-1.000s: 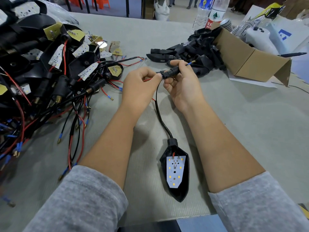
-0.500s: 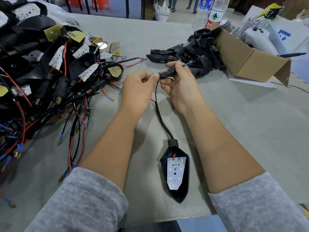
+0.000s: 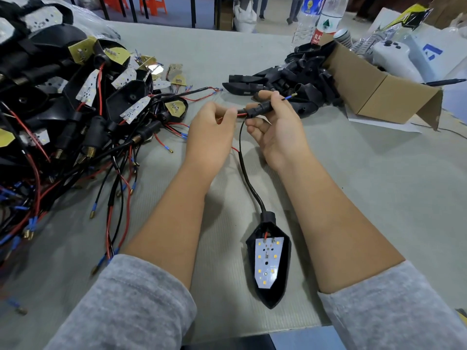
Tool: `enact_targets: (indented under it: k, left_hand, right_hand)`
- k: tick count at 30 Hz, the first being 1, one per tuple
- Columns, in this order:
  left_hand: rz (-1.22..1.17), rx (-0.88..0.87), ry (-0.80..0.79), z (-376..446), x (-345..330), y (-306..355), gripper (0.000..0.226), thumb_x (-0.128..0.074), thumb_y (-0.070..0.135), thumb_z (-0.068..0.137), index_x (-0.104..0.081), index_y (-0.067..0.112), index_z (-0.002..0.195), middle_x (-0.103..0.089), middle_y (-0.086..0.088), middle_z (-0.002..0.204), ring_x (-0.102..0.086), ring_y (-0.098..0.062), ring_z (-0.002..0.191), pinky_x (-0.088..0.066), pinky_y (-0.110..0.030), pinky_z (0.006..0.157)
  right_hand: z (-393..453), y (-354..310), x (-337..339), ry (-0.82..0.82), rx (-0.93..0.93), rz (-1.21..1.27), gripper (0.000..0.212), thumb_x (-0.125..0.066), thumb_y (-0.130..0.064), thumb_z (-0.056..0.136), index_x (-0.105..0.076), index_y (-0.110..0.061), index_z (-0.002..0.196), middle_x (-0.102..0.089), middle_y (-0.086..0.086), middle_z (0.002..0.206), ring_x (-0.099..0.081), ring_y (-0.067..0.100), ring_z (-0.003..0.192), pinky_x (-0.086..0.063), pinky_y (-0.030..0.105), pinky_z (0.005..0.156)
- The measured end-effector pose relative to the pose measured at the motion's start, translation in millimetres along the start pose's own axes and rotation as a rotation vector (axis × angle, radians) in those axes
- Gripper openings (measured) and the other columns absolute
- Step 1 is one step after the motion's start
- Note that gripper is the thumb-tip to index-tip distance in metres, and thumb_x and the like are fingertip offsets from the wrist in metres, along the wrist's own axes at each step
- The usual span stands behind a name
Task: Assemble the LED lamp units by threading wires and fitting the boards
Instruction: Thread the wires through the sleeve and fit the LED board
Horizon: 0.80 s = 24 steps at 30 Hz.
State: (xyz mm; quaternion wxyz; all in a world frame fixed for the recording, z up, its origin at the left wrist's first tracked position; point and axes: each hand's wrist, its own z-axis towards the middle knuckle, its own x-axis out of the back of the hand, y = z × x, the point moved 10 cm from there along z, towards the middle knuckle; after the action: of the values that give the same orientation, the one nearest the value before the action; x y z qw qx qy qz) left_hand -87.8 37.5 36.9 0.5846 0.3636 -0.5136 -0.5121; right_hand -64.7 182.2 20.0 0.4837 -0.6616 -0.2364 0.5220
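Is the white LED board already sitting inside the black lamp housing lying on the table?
Yes, the white LED board sits inside the black lamp housing.

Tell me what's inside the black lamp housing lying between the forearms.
Inside the black lamp housing sits a white LED board with yellow LEDs; a red wire meets its top edge. Anything beneath the board is covered.

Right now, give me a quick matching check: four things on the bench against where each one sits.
1. LED board
2. black sleeve
3. cardboard box
4. wired lamp pile

A. far right of the table
B. left side of the table
C. inside the black housing between the forearms
D. held in the right hand

Pairs: 1-C, 2-D, 3-A, 4-B
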Motion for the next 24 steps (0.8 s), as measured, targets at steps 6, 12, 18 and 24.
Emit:
enact_targets:
  k: [6,12,18,24]
  left_hand:
    - [0.089,-0.102,-0.018,1,0,8,0.022,-0.056,0.030,0.097,-0.058,0.018,0.078,-0.060,0.008,0.072,-0.056,-0.011,0.071,-0.046,-0.030,0.071]
    - [-0.055,0.006,-0.031,2,2,-1,0.026,-0.047,0.026,0.099,-0.059,0.013,0.081,-0.063,0.000,0.075,-0.057,-0.015,0.068,-0.048,-0.034,0.072]
    - [-0.074,0.003,-0.023,3,5,-3,0.021,-0.055,0.019,0.096,-0.059,0.018,0.075,-0.060,0.002,0.071,-0.055,-0.013,0.068,-0.050,-0.033,0.073]
    - [-0.052,-0.089,-0.083,-1,-4,5,0.018,-0.060,0.019,0.095,-0.064,0.020,0.077,-0.056,0.004,0.061,-0.049,-0.010,0.059,-0.042,-0.025,0.062]
  right_hand:
    - [-1,3,-10,-0.083,-0.019,-0.054,0.022,-0.045,-0.029,0.103,-0.060,-0.014,0.097,-0.068,0.005,0.080,-0.057,0.014,0.054,-0.053,0.023,0.058]
    - [1,3,-2,-0.013,-0.025,-0.005,0.022,-0.048,-0.030,0.102,-0.060,-0.012,0.096,-0.070,0.004,0.078,-0.060,0.013,0.055,-0.053,0.023,0.056]
    - [0,2,-4,-0.029,-0.022,0.062,0.007,-0.056,-0.016,0.098,-0.059,-0.014,0.093,-0.068,0.003,0.081,-0.060,0.011,0.058,-0.053,0.021,0.059]
    - [-5,3,-14,-0.119,-0.014,-0.057,0.008,-0.059,-0.009,0.095,-0.061,-0.015,0.090,-0.069,0.003,0.082,-0.058,0.009,0.058,-0.051,0.018,0.059]
